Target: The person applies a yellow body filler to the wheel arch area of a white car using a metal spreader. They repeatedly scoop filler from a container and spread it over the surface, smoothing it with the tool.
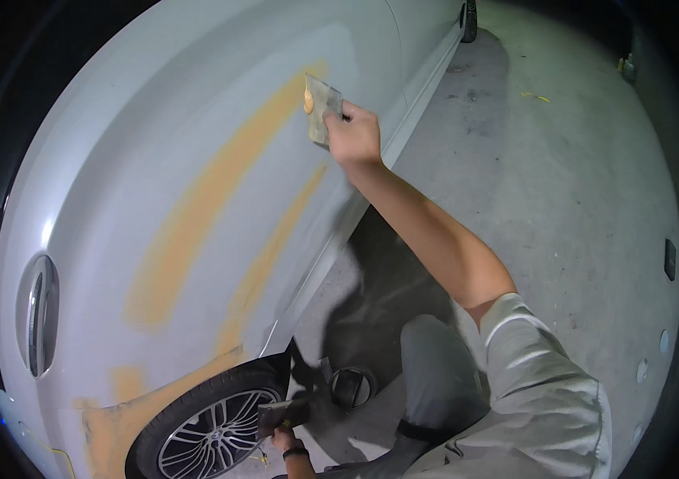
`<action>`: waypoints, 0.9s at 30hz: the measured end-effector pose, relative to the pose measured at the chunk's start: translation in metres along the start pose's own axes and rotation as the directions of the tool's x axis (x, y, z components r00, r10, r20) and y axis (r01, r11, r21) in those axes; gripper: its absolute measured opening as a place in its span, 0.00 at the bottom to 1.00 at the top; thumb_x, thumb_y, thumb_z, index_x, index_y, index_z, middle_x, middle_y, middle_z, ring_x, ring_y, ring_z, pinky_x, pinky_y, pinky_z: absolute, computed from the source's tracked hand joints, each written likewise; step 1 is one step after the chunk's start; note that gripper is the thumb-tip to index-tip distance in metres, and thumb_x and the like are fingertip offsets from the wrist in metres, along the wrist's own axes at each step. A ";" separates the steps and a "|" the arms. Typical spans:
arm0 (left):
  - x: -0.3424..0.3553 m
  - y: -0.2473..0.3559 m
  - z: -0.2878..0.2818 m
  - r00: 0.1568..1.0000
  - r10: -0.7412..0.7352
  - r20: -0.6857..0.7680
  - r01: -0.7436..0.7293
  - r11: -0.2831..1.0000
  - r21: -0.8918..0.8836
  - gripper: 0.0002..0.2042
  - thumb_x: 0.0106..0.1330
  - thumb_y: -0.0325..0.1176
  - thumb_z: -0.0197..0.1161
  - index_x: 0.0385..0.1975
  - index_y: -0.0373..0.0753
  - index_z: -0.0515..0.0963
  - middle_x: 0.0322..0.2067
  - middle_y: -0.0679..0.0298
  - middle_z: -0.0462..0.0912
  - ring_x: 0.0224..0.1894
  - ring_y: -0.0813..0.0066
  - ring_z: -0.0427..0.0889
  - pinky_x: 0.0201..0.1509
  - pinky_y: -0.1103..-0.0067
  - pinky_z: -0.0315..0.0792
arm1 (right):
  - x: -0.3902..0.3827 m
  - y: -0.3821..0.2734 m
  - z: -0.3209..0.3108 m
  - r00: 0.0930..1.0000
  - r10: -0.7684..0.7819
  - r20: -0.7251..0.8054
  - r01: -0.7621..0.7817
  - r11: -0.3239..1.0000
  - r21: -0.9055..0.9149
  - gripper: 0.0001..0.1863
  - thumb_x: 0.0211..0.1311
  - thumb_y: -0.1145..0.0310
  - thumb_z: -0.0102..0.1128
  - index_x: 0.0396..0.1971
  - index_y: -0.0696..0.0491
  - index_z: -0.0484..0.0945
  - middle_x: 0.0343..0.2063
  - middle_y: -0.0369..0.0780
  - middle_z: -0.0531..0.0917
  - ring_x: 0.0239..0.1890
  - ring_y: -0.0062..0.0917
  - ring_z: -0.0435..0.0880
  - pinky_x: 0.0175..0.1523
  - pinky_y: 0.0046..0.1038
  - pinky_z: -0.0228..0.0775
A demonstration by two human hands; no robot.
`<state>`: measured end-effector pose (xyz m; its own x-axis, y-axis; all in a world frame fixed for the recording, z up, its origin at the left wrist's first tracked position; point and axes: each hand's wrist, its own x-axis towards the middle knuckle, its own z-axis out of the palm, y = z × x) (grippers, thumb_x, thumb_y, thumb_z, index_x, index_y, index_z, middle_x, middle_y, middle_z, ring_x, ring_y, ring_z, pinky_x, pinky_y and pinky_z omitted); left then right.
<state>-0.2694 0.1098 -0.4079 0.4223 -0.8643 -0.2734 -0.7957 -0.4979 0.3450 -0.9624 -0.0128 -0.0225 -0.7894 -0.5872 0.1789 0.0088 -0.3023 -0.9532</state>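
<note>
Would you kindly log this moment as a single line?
right hand: grips spreader bearing orange paste, near car | left hand: holds dark plate, beside wheel | car: long orange streaks

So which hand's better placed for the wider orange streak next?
Right, likely: the right hand holds a spreader bearing an orange dab near the upper end of that streak; the left hand, holding a dark plate, is low by the wheel.

The grey floor [579, 199], marked with dark spots, bears a yellow scrap [536, 96] toward two o'clock, a tire [469, 22] toward one, a round object [351, 389] at six.
</note>
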 end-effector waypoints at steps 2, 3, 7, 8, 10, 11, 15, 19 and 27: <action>-0.017 -0.004 -0.020 0.997 -0.059 -0.048 0.025 0.848 -0.529 0.17 0.68 0.29 0.62 0.54 0.31 0.82 0.56 0.53 0.82 0.57 0.60 0.84 0.57 0.62 0.83 | 0.024 -0.004 0.011 0.994 -0.092 -0.063 0.080 0.980 -0.183 0.14 0.68 0.72 0.57 0.47 0.61 0.85 0.36 0.46 0.84 0.37 0.36 0.82 0.45 0.38 0.76; -0.028 -0.007 -0.029 0.983 -0.178 -0.053 0.053 0.546 -0.836 0.17 0.69 0.30 0.62 0.55 0.29 0.80 0.58 0.53 0.80 0.58 0.59 0.82 0.59 0.61 0.83 | 0.031 -0.006 0.015 0.985 -0.155 -0.070 0.135 0.963 -0.234 0.14 0.68 0.72 0.57 0.49 0.61 0.85 0.38 0.48 0.84 0.39 0.41 0.83 0.47 0.40 0.76; -0.063 -0.004 -0.061 0.946 -0.306 -0.106 0.010 0.357 -0.934 0.17 0.72 0.32 0.56 0.56 0.31 0.77 0.55 0.53 0.81 0.58 0.57 0.81 0.58 0.61 0.83 | 0.023 -0.005 0.038 0.832 -0.534 -0.150 0.432 0.794 -0.428 0.17 0.68 0.71 0.60 0.54 0.53 0.86 0.42 0.48 0.86 0.44 0.44 0.85 0.50 0.41 0.78; -0.072 -0.003 -0.066 0.950 -0.282 -0.131 -0.020 0.366 -0.930 0.17 0.71 0.32 0.56 0.56 0.31 0.77 0.54 0.53 0.82 0.58 0.57 0.82 0.57 0.61 0.83 | 0.019 -0.002 0.038 0.880 -0.466 -0.089 0.395 0.824 -0.407 0.17 0.67 0.71 0.61 0.54 0.52 0.87 0.45 0.48 0.86 0.49 0.43 0.85 0.52 0.42 0.78; -0.088 0.001 -0.076 0.945 -0.289 -0.156 -0.037 0.377 -0.926 0.17 0.71 0.32 0.56 0.56 0.31 0.77 0.53 0.52 0.83 0.57 0.57 0.82 0.56 0.61 0.83 | 0.018 0.003 0.035 0.885 -0.456 -0.092 0.395 0.842 -0.368 0.17 0.67 0.73 0.60 0.54 0.52 0.87 0.44 0.48 0.86 0.48 0.45 0.85 0.52 0.42 0.78; -0.094 0.003 -0.082 0.962 -0.212 -0.169 -0.078 0.382 -0.921 0.17 0.71 0.31 0.56 0.55 0.31 0.77 0.53 0.52 0.83 0.56 0.56 0.82 0.56 0.61 0.83 | 0.017 0.006 0.032 0.927 -0.373 -0.039 0.334 0.868 -0.366 0.18 0.67 0.73 0.60 0.54 0.52 0.87 0.44 0.48 0.86 0.47 0.45 0.85 0.52 0.42 0.78; -0.112 0.021 -0.093 0.965 -0.200 -0.172 -0.076 0.415 -0.907 0.18 0.71 0.30 0.54 0.57 0.30 0.77 0.54 0.51 0.83 0.54 0.55 0.84 0.55 0.61 0.84 | 0.043 0.010 0.020 0.844 -0.519 -0.133 0.414 0.790 -0.452 0.17 0.68 0.73 0.57 0.53 0.54 0.86 0.44 0.48 0.87 0.45 0.46 0.86 0.53 0.42 0.78; -0.123 0.049 -0.097 0.978 -0.028 -0.209 -0.174 0.448 -0.877 0.19 0.69 0.27 0.54 0.57 0.27 0.77 0.55 0.49 0.83 0.54 0.53 0.84 0.57 0.60 0.84 | 0.049 0.008 0.021 0.898 -0.438 0.029 0.416 0.828 -0.377 0.14 0.70 0.75 0.53 0.48 0.59 0.85 0.44 0.51 0.85 0.51 0.51 0.82 0.57 0.45 0.75; -0.144 0.099 -0.112 0.995 0.082 -0.061 -0.083 0.315 -0.945 0.17 0.64 0.21 0.59 0.54 0.28 0.80 0.50 0.53 0.85 0.52 0.58 0.85 0.60 0.61 0.82 | 0.056 0.008 0.027 0.868 -0.479 -0.133 0.396 0.827 -0.398 0.16 0.69 0.74 0.53 0.50 0.55 0.87 0.46 0.52 0.85 0.51 0.50 0.83 0.56 0.47 0.76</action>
<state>-0.3609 0.1771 -0.2337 0.3813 -0.9049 -0.1894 0.1244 -0.1528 0.9804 -0.9897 -0.0684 -0.0140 -0.7705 -0.2650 0.5798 -0.5500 -0.1836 -0.8148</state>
